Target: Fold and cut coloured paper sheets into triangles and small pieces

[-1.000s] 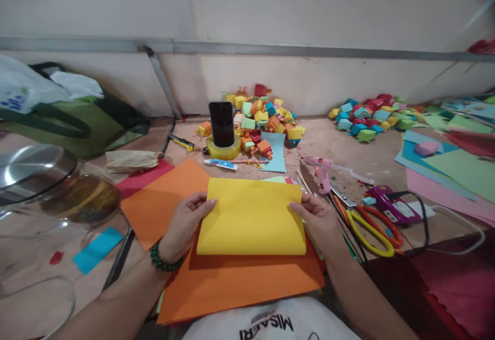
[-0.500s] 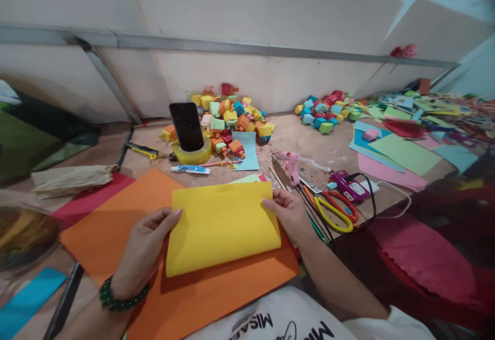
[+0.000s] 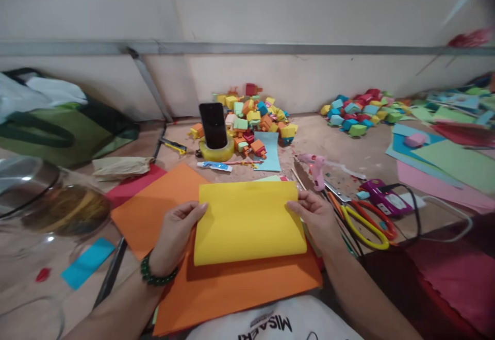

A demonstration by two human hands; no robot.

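Level again after a slight tilt, one yellow sheet [image 3: 249, 224] lies across the near middle of the head view, which has swung left, bringing one jar [image 3: 65, 206] and one green bag [image 3: 69, 128] more fully in. Two hands grasp the sheet by its sides, near the far corners, thumbs on top: left hand [image 3: 176, 229], wearing one bracelet [image 3: 157, 273], and right hand [image 3: 317, 216].

At least two orange sheets [image 3: 251, 288] show, one under the yellow, one to its left. Two piles of paper cubes [image 3: 253, 117], too many to count, sit at far middle and far right. One phone [image 3: 213, 126] leans upright on one tape roll [image 3: 218, 153], hiding part of the middle pile; one tube [image 3: 214, 166] lies nearer. Close to the right hand, one pink glue gun [image 3: 317, 168] and yellow and red scissor handles [image 3: 365, 226] crowd the table, with one purple adapter [image 3: 386, 200] farther right. One cutter [image 3: 174, 145] lies left of the phone, one blue strip [image 3: 88, 262] near left.
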